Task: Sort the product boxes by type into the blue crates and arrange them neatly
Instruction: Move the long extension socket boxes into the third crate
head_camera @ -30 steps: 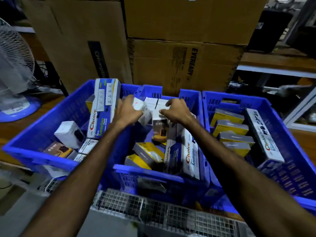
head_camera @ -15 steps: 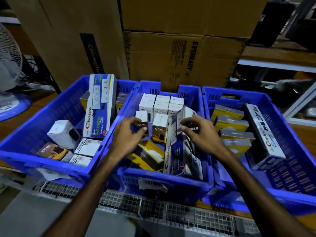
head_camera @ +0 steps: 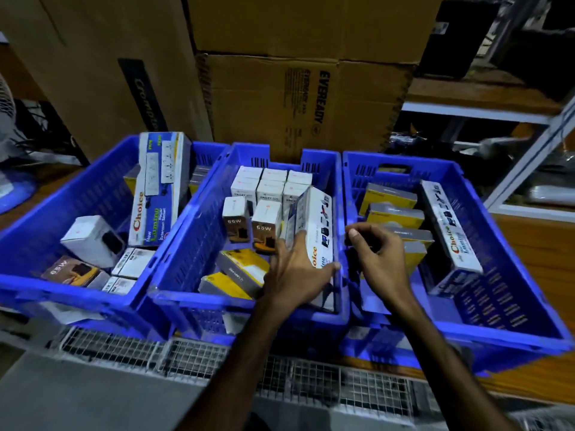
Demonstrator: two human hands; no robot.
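Three blue crates stand side by side: left crate (head_camera: 77, 194), middle crate (head_camera: 193, 231), right crate (head_camera: 497, 275). My left hand (head_camera: 298, 275) grips a long white Choice box (head_camera: 317, 225) standing on edge against the middle crate's right wall. My right hand (head_camera: 379, 256) hovers over the wall between the middle and right crates, fingers curled, nothing visible in it. Small white boxes (head_camera: 270, 185) are packed at the middle crate's back, two 65W boxes (head_camera: 266, 225) stand before them, and yellow-grey boxes (head_camera: 242, 265) lie in front. The right crate holds a row of yellow-grey boxes (head_camera: 392, 197) and another Choice box (head_camera: 451, 228).
The left crate holds an upright Choice Lumino box (head_camera: 155, 188), a white cube box (head_camera: 90, 237), a 65W box (head_camera: 68, 270) and small white boxes (head_camera: 133, 265). Big cardboard cartons (head_camera: 295, 104) rise behind. A fan (head_camera: 9, 150) stands left, wire mesh (head_camera: 186, 359) lies in front.
Both hands drew back from the small boxes at the back. The left hand moved right onto the long Choice box; the right hand let go of it and shifted right.
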